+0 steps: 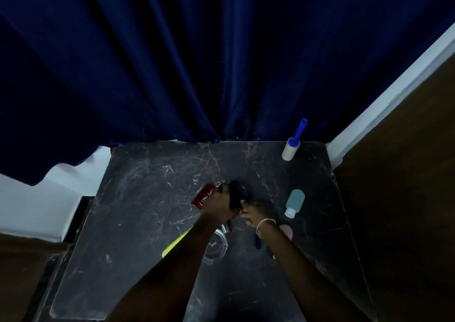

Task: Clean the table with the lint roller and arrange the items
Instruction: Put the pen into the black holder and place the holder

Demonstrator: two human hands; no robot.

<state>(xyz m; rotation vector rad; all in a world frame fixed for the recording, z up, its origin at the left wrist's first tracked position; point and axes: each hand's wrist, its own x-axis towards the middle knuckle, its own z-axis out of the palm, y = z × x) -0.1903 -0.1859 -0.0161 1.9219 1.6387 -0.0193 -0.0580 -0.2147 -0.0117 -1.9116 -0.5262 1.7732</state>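
Note:
The lint roller [293,144], white roll with a blue handle, lies at the far right corner of the dark marble table [138,198], apart from both hands. Near the table's middle my left hand [219,203] grips a red box [203,196] and also touches a black object [237,193]. My right hand [256,213], with a chain bracelet, holds the black object's lower end. A teal bottle [295,202] with a white cap lies on its side to the right of my hands.
A yellow-green flat item [176,244], a clear glass item [216,245] and a pink item [286,230] lie partly hidden under my forearms. A dark blue curtain [197,63] hangs behind the table. A brown wall [406,174] stands at the right.

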